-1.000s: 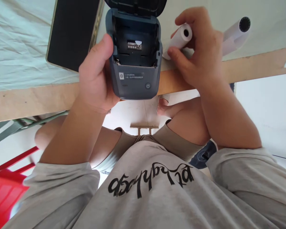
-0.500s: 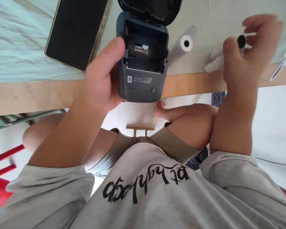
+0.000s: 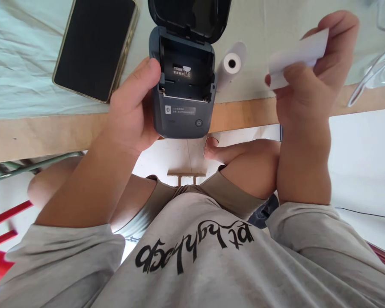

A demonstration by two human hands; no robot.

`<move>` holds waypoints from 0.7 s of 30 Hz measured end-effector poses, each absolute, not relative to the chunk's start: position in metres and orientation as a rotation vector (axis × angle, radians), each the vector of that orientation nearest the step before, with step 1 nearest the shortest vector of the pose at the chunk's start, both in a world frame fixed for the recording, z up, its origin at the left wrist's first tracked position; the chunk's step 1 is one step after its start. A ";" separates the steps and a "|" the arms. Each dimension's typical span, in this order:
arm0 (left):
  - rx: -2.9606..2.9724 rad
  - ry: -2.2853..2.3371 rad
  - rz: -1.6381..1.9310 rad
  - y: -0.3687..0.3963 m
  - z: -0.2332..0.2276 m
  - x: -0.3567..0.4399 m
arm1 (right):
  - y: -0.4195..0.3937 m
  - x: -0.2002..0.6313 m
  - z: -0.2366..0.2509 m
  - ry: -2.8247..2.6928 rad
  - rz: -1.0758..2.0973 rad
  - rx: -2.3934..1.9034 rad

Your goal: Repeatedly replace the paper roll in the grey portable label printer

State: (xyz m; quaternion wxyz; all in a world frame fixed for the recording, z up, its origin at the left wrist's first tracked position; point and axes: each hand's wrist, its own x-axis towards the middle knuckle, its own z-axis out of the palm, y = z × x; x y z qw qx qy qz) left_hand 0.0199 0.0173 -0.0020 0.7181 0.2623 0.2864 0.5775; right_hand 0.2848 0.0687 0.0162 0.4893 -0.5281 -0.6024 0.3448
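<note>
My left hand (image 3: 131,102) grips a dark grey portable label printer (image 3: 182,117) by its left side, thumb at the rim of its paper bay. The printer's black lid (image 3: 191,17) is swung up, and its paper bay shows no roll inside. A Bluetooth mark and a power button are on its front. To the right, above the cloth, my right hand (image 3: 321,68) is closed around a white paper roll (image 3: 298,51), its thumb pressed along the paper. Between the hands, a second white paper roll (image 3: 232,64) with a dark core stands on the cloth.
A black-screened phone (image 3: 94,47) in a clear case lies left of the printer on the pale green tablecloth (image 3: 22,55). The wooden table edge (image 3: 45,137) runs below it. Clear plastic (image 3: 380,70) sits at the far right. A red stool (image 3: 0,261) stands at lower left.
My right hand has closed on the paper roll, and the roll now lies across its fingers with its paper facing me. The left hand still holds the printer; the view has shifted slightly.
</note>
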 end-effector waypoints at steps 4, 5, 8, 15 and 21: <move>0.561 0.658 1.316 0.018 -0.004 0.025 | 0.069 0.273 0.017 -1.279 1.193 -1.282; 0.541 0.689 1.333 0.019 -0.004 0.027 | 0.069 0.270 0.017 -1.241 1.242 -1.286; 0.471 0.773 1.374 0.019 0.000 0.033 | 0.067 0.258 0.020 -1.191 1.256 -1.252; 0.533 0.735 1.315 0.014 -0.003 0.024 | 0.045 0.227 0.030 -1.612 0.657 -0.989; 0.516 0.672 1.339 0.012 -0.014 0.019 | 0.042 0.200 0.026 -1.929 0.591 -0.772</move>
